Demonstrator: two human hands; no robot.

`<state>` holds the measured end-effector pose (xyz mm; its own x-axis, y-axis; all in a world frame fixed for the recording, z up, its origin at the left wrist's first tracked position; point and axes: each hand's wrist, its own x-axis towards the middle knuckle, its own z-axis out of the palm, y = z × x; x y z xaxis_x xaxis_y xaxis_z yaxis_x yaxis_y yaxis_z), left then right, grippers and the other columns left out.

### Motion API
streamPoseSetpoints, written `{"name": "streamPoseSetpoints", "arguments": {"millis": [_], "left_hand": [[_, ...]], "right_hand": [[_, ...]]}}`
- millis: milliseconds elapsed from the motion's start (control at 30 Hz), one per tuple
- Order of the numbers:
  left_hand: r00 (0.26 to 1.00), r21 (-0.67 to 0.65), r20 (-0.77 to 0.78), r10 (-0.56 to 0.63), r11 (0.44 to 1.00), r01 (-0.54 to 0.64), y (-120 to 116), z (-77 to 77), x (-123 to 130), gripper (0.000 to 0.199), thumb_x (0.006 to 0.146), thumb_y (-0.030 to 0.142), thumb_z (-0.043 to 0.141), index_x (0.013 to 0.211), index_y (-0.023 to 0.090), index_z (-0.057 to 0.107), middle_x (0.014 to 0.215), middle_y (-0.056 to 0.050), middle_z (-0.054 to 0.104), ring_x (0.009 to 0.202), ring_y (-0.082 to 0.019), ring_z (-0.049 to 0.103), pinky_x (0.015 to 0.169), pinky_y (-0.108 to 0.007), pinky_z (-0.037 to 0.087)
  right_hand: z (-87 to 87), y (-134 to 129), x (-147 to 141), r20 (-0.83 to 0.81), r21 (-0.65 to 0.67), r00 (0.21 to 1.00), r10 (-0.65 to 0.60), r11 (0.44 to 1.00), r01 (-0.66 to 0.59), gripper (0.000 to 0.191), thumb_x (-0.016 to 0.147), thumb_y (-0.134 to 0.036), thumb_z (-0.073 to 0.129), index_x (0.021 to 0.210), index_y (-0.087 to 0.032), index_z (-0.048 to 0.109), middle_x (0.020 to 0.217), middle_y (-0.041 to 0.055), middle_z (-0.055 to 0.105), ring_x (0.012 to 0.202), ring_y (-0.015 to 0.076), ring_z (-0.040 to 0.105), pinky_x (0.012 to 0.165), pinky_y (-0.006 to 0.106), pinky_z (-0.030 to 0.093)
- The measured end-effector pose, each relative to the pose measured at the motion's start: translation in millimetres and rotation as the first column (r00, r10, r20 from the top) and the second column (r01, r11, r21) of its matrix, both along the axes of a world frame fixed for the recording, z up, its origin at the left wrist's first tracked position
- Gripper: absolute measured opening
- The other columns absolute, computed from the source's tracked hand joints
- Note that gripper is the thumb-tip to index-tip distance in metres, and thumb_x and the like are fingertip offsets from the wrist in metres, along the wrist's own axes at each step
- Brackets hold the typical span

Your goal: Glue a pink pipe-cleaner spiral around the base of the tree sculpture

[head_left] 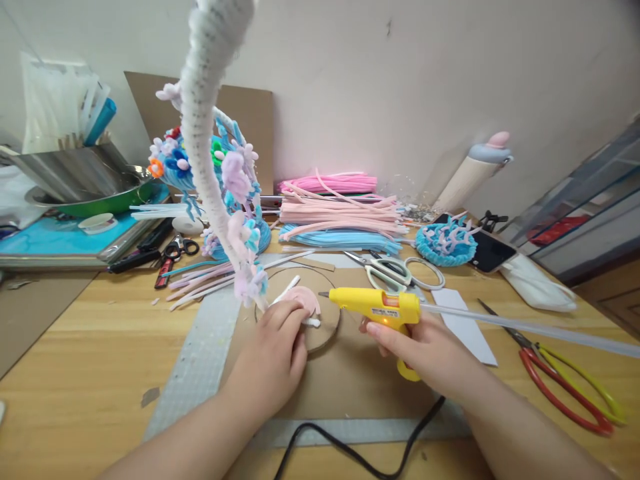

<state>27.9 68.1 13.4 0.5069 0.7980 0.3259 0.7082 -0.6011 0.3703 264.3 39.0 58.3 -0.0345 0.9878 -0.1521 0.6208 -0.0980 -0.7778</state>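
My right hand (425,347) grips a yellow hot glue gun (373,305) with a long clear glue stick (530,328) out of its back. Its nozzle points left, just beside a round pink piece (305,298). That piece lies on a cardboard disc (327,327), together with white pipe-cleaner ends (287,290). My left hand (280,340) is closed at the foot of a tall, curved white pipe-cleaner stem (200,127), pressing down on the disc. The fingertips are partly hidden. Small lilac and blue fuzzy flowers (247,287) sit low on the stem.
Behind lie bundles of pink and blue pipe cleaners (343,217) and a blue flower arrangement (235,180). Scissors with red and yellow handles (565,380) rest at right, pale-handled scissors (385,272) nearer the middle. A black cord (345,440) loops across the front. A metal pot (75,170) stands left.
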Motion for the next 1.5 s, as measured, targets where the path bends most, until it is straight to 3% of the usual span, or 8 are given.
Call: {"name": "streamPoseSetpoints", "arguments": {"millis": [100,233,367,500,667,800,1000,1500], "left_hand": [[1.0,-0.014,0.011,0.008,1.0,-0.008,0,2.4,1,0.031,0.086,0.011,0.045,0.115,0.018,0.053,0.122,-0.01,0.055,0.118,-0.024,0.049,0.102,-0.046,0.043],[0.999,-0.019,0.017,-0.027,0.999,0.028,0,3.1,1,0.026,0.087,0.011,0.044,0.109,0.019,0.055,0.119,-0.008,0.057,0.117,-0.023,0.049,0.102,-0.045,0.042],[0.998,-0.02,0.054,-0.027,0.999,0.028,1,-0.8,-2,0.026,0.088,0.01,0.042,0.108,0.02,0.055,0.121,-0.007,0.056,0.119,-0.022,0.049,0.103,-0.043,0.041],[0.997,-0.037,0.073,-0.02,0.999,0.023,1,-3.5,-7,0.026,0.085,0.007,0.042,0.105,0.019,0.056,0.122,-0.008,0.055,0.12,-0.021,0.049,0.103,-0.042,0.042],[0.999,-0.049,0.037,-0.036,0.998,0.038,0,1.4,-8,0.023,0.082,0.006,0.044,0.093,0.019,0.06,0.116,-0.007,0.06,0.111,-0.022,0.056,0.097,-0.042,0.047],[0.999,-0.033,0.018,-0.034,0.999,0.034,0,5.8,-6,0.023,0.08,0.005,0.046,0.091,0.018,0.061,0.113,-0.007,0.062,0.107,-0.023,0.058,0.093,-0.042,0.049],[0.999,-0.051,0.021,-0.032,0.998,0.033,-3,6.8,-6,0.023,0.081,0.005,0.046,0.09,0.019,0.062,0.114,-0.007,0.062,0.108,-0.023,0.058,0.095,-0.041,0.049],[0.999,-0.052,0.01,-0.038,0.998,0.039,-3,6.3,-7,0.022,0.082,0.007,0.045,0.092,0.017,0.062,0.115,-0.008,0.062,0.107,-0.024,0.059,0.093,-0.042,0.051]], "right_hand": [[-3.4,1,-1,0.003,0.031,1.0,-0.019,0.999,0.018,0.035,0.087,-0.05,0.051,0.093,-0.02,0.069,0.058,-0.0017,0.059,0.055,0.0162,0.056,0.048,0.025,0.043],[-4.5,3,2,0.078,0.04,0.996,0.051,0.998,-0.054,0.034,0.087,-0.051,0.051,0.087,-0.023,0.069,0.057,-0.0028,0.057,0.053,0.0156,0.054,0.049,0.025,0.042],[-0.1,-2,-4,0.066,0.054,0.997,0.034,0.998,-0.037,0.035,0.089,-0.053,0.048,0.086,-0.023,0.067,0.071,-0.0003,0.065,0.068,0.0185,0.061,0.059,0.027,0.047],[3.4,-13,-18,0.103,0.085,0.988,0.112,0.989,-0.121,0.027,0.092,-0.047,0.045,0.095,-0.025,0.063,0.088,0.0004,0.066,0.081,0.0196,0.062,0.072,0.03,0.047],[-3.8,-20,-27,0.305,0.151,0.939,0.16,0.965,-0.214,0.026,0.094,-0.041,0.041,0.076,-0.023,0.049,0.076,0.0005,0.057,0.067,0.0183,0.056,0.062,0.031,0.041],[-8.1,-25,-32,0.365,0.105,0.92,0.144,0.975,-0.195,0.027,0.095,-0.042,0.039,0.076,-0.024,0.046,0.075,0.0001,0.055,0.063,0.0174,0.055,0.056,0.029,0.038],[-15.5,-33,-41,0.376,0.189,0.923,0.084,0.968,-0.166,0.028,0.096,-0.045,0.038,0.078,-0.024,0.045,0.075,0.0,0.054,0.061,0.0165,0.056,0.055,0.028,0.039],[-36.1,-31,-50,0.607,0.238,0.794,0.03,0.947,-0.218,0.017,0.093,-0.034,0.041,0.081,-0.023,0.046,0.079,0.0022,0.055,0.059,0.0183,0.058,0.052,0.029,0.04]]}}
